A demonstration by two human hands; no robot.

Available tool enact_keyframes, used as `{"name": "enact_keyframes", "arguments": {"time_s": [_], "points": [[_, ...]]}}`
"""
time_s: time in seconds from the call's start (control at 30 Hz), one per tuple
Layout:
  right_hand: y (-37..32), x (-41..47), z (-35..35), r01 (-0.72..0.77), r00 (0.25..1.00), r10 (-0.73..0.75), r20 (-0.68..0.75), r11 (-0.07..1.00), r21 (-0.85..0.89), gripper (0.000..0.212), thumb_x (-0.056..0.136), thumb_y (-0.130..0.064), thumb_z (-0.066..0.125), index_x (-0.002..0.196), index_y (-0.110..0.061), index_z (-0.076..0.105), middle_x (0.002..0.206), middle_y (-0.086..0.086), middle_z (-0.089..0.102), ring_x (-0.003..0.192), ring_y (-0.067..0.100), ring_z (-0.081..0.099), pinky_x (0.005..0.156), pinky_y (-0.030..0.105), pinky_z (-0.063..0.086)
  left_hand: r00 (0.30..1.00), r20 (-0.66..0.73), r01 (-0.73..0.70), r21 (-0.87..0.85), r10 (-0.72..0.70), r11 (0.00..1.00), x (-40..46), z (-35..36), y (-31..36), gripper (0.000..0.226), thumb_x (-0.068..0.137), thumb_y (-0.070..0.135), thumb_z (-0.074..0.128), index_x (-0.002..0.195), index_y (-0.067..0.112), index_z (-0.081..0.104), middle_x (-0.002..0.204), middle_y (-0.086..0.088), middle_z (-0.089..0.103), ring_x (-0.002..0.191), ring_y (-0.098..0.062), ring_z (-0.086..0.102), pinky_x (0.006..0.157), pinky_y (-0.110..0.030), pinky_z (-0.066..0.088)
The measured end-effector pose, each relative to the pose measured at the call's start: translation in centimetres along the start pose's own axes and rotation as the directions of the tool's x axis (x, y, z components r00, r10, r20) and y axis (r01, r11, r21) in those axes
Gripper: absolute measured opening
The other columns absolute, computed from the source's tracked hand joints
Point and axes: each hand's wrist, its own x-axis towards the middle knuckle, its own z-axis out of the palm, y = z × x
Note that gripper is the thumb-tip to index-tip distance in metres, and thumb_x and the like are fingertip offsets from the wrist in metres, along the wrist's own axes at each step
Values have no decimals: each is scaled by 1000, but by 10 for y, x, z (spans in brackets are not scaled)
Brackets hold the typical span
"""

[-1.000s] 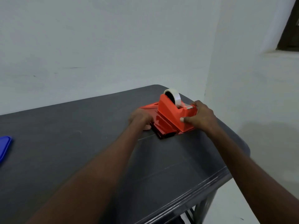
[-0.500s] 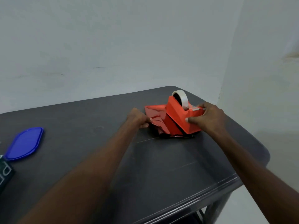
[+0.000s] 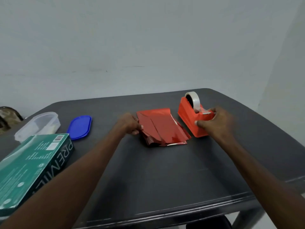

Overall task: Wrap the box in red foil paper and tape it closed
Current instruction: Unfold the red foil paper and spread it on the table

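**Both hands holding: foil on the left, tape dispenser on the right**

Pinching the near-left edge of the folded red foil paper, the left hand has its fingers curled onto the sheet, which lies flat on the dark table. Right of that grip, just beside the foil's right edge, stands the orange tape dispenser; the right hand wraps around its near end, thumb on the side facing the foil, fingers over the top near the cutter. The clear tape roll sits upright in the dispenser, beyond the right hand.

What matters most for the coming move is where the box is. The green box lies well to the left of the foil grip and nearer the person, beside the left forearm, apart from the foil. Its long axis runs from near-left toward far-right, roughly pointing at the foil. The left hand is clearly the nearer one to it. The foil's own long axis runs away from the person.

Wrapping has not begun, to my eye: the foil is folded and the box bare. Beyond the box sit a blue lid and a clear plastic container.
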Motion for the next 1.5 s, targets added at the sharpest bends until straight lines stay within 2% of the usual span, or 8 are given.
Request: {"name": "enact_keyframes", "arguments": {"time_s": [0.27,0.43,0.57,0.73,1.03,1.27,1.37,1.5], "points": [[-9,-16,15,-7,998,12,65,997,-77,62,69,-36,87,120,-11,62,114,12,68,102,31,63,82,39,50,999,-40,0,37,1,999,-5,-5,-23,22,83,11,78,79,12,57,74,-11,67,44,-15,60,60,-32,58],[-12,-13,15,-10,989,33,142,988,-157,61,68,-40,87,113,-11,57,111,14,66,102,34,62,88,48,52,935,-230,-160,406,270,900,-13,8,-17,49,83,42,72,117,9,60,113,-9,65,107,-30,62,85,-34,48],[-16,-16,10,15,981,39,192,963,-270,64,75,-43,83,120,-10,53,117,16,63,107,37,60,88,48,51,900,-90,-355,418,426,836,-23,39,-2,55,80,53,72,117,13,62,117,-9,64,104,-28,61,87,-34,51],[-39,-36,8,290,953,-302,-37,937,-195,47,86,-15,69,128,-5,55,122,19,60,110,40,57,87,44,45,866,31,-398,646,499,652,-30,61,3,54,77,57,73,110,14,68,116,-7,66,113,-26,56,97,-36,44],[-76,-66,66,458,856,-458,237,887,59,7,82,-16,64,75,-16,63,69,-1,66,69,22,63,62,37,50,878,-268,-401,44,397,915,-34,20,-4,10,83,13,70,89,15,77,83,-3,75,74,-17,67,74,-34,56],[-82,-74,103,599,755,-424,500,757,-262,49,84,-43,67,124,-20,51,114,3,67,107,27,62,72,31,35,943,-328,-174,-608,-46,774,-48,-35,-30,9,89,6,66,83,12,68,89,-9,73,85,-27,70,73,-34,61],[-84,-67,109,616,740,-413,531,734,-286,32,82,-24,65,112,-20,57,109,4,66,107,30,61,71,33,37,787,-613,-216,-380,-70,900,-69,-46,-27,20,89,18,62,109,16,65,102,2,69,88,-13,63,78,-30,52],[-86,-61,113,672,725,-497,476,660,-335,19,87,-20,59,106,-18,60,106,5,67,103,28,63,69,31,35,286,-675,-752,282,680,596,-109,-36,8,24,88,6,50,106,12,64,104,-1,62,97,-17,58,80,-27,46]]}}
